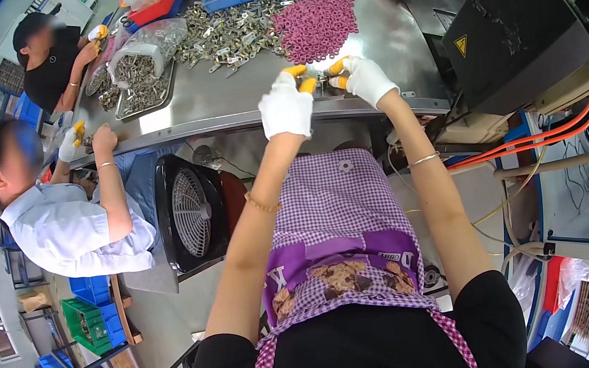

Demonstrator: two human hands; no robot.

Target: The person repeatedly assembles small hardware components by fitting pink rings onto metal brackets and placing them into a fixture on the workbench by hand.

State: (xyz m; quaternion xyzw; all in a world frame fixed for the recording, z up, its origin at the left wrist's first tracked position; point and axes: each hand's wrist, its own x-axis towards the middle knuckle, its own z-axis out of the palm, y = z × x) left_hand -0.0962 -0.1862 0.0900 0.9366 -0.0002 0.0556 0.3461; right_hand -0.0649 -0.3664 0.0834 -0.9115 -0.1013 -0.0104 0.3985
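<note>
Left hand (286, 105) and right hand (365, 79), in white gloves with orange-tipped fingers (307, 85), pinch one small metal part (322, 82) between them, above the steel tabletop (239, 91), near the pink ring pile (315, 25).

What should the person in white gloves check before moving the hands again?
1. Left hand gloved, orange-tipped fingers on the small metal part: ok.
2. Right hand pinching the same part: ok.
3. Part properly fitted together: cannot tell, too small.
4. Pile of pink rubber rings close ahead on the shiny steel table: ok.
5. Heap of small silver metal pieces within reach: ok.
</note>
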